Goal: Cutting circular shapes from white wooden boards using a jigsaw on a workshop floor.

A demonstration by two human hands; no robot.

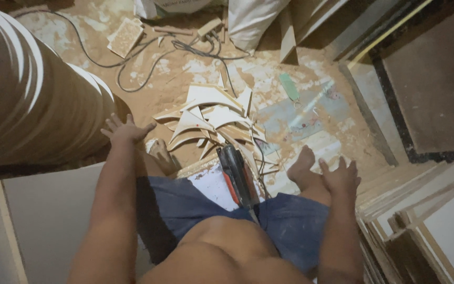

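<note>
Sawdust-coloured floor (pixel 185 79) strewn with curved, pointed board offcuts (pixel 211 123), heaped just ahead of the knees, probably dropped where cut. Between the legs, lying lengthwise on a pale board (pixel 211 184), a dark power tool with a red-orange body (pixel 237 176), its nose toward the offcuts, its black cable (pixel 148 60) looping away across the dust. Not gripped by either hand; resting where both could reach it.

Left hand (pixel 124 129) stretched forward and low, fingers spread wide apart, palm down, holding nothing, close beside the stack of round discs (pixel 32 105) with white faces and brown edges, and just short of touching it as far as can be told. Right hand (pixel 341 176) likewise open, fingers splayed, empty, hovering above the right knee near the bare foot (pixel 303 165) and next to the leaning flat panels (pixel 426 210) at the right. Both arms extended straight from the shoulders, elbows nearly locked, as if steadying the seated body
</note>
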